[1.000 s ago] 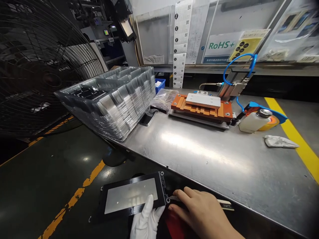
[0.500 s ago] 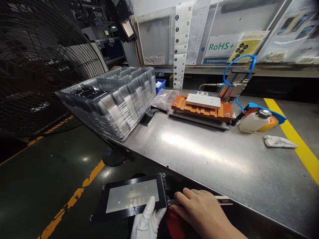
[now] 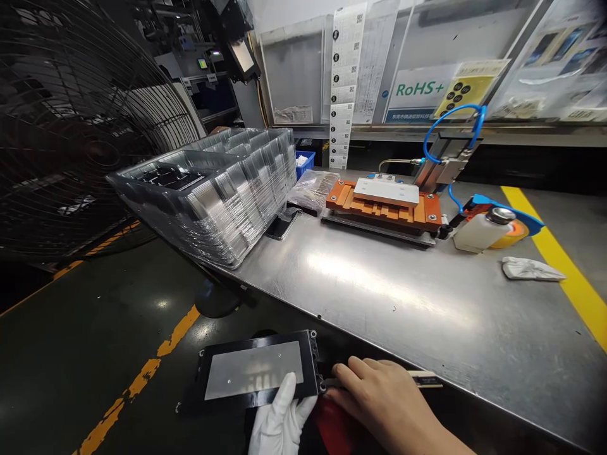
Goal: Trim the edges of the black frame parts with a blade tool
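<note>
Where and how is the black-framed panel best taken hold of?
Probably by the near long border of the black-framed panel, coming from the wearer's side with thumb on top, as the gloved left hand does: the panel is broad and flat, that edge facing the wearer. Its right end is likely poorer, since a slim tool in the right hand is close by.

From here I hold my left hand point(image 3: 279, 420), gloved in white, with its thumb extended upward, and my bare right hand point(image 3: 379, 395) knuckles up, fingers curled, forearm point(image 3: 439, 436) slanting lower right.
</note>
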Tool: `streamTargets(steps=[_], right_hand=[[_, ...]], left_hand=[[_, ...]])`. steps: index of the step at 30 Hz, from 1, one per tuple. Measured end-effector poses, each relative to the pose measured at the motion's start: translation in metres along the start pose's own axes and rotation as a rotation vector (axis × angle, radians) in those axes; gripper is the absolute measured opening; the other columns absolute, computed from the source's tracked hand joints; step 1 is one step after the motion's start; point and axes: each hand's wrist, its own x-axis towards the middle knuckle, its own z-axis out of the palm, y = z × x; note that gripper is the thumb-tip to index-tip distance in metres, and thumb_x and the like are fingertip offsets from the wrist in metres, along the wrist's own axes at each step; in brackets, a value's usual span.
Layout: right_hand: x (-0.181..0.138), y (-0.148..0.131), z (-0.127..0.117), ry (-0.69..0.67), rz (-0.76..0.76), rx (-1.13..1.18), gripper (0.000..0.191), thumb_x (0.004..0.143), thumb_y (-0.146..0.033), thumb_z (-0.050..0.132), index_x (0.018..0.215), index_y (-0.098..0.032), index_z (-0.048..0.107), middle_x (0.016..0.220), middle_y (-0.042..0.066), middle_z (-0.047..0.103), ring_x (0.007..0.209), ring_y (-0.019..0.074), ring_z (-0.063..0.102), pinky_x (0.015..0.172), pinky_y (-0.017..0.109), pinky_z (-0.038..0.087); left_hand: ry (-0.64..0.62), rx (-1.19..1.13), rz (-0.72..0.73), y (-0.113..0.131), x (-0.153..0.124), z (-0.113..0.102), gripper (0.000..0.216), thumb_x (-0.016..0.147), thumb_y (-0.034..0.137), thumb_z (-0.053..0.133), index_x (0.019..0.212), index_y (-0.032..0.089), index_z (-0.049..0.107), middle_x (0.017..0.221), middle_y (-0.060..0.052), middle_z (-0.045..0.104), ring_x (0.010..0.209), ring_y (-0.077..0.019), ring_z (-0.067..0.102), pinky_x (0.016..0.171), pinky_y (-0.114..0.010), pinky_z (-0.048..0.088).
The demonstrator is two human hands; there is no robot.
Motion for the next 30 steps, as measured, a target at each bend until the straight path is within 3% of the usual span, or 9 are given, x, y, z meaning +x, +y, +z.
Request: streamTargets(steps=[6,11,15,21,24,30], right_hand=[[0.000,0.001,0.000,0.033,-0.039,0.003,0.027,0.088,-0.040,0.064,0.072,-0.025,0.049,0.058,-0.006,0.058,0.047,0.0136,0.054,0.050,0.034,0.025],[0.003,0.005,0.000,0.050,-0.101,0.012,0.032,0.084,-0.046,0.068,0.071,-0.025,0.048,0.058,-0.007,0.057,0.047,0.0140,0.051,0.051,0.034,0.025],[0.004,0.008,-0.003,0.033,-0.151,0.044,0.038,0.084,-0.053,0.066,0.070,-0.025,0.045,0.058,-0.007,0.056,0.046,0.0135,0.048,0.050,0.033,0.024],[0.003,0.010,-0.006,0.009,-0.191,0.062,0.038,0.091,-0.054,0.055,0.069,-0.025,0.044,0.057,-0.007,0.056,0.045,0.0132,0.046,0.049,0.033,0.024],[0.003,0.010,-0.007,0.007,-0.199,0.079,0.039,0.096,-0.053,0.044,0.069,-0.024,0.045,0.057,-0.007,0.056,0.045,0.0126,0.046,0.049,0.033,0.025],[0.003,0.008,-0.008,0.057,-0.194,0.108,0.044,0.096,-0.057,0.041,0.067,-0.024,0.045,0.054,-0.007,0.055,0.043,0.0117,0.047,0.048,0.032,0.026]], left_hand=[[0.097,0.144,-0.091,0.015,-0.004,0.024,0.014,0.086,0.003,0.060,0.089,0.005,0.073,0.102,-0.017,0.075,0.094,-0.0270,0.073,0.071,-0.027,0.065],[0.088,0.240,-0.127,0.027,-0.009,0.033,0.011,0.087,0.007,0.061,0.086,0.004,0.073,0.101,-0.018,0.075,0.089,-0.0223,0.073,0.072,-0.025,0.063],[0.058,0.275,-0.188,0.032,-0.009,0.032,0.012,0.088,0.007,0.060,0.087,0.003,0.072,0.097,-0.018,0.074,0.081,-0.0192,0.072,0.069,-0.025,0.062],[-0.071,0.289,-0.261,0.034,-0.001,0.019,0.014,0.089,0.012,0.062,0.093,0.003,0.071,0.103,-0.017,0.073,0.086,-0.0198,0.070,0.069,-0.024,0.061],[-0.092,0.236,-0.320,0.034,0.005,0.011,0.014,0.086,0.012,0.066,0.098,0.007,0.070,0.107,-0.016,0.072,0.089,-0.0207,0.071,0.067,-0.024,0.061],[-0.140,0.089,-0.430,0.038,0.009,0.007,0.014,0.089,0.011,0.061,0.098,0.005,0.070,0.097,-0.012,0.073,0.082,-0.0189,0.071,0.062,-0.023,0.061]])
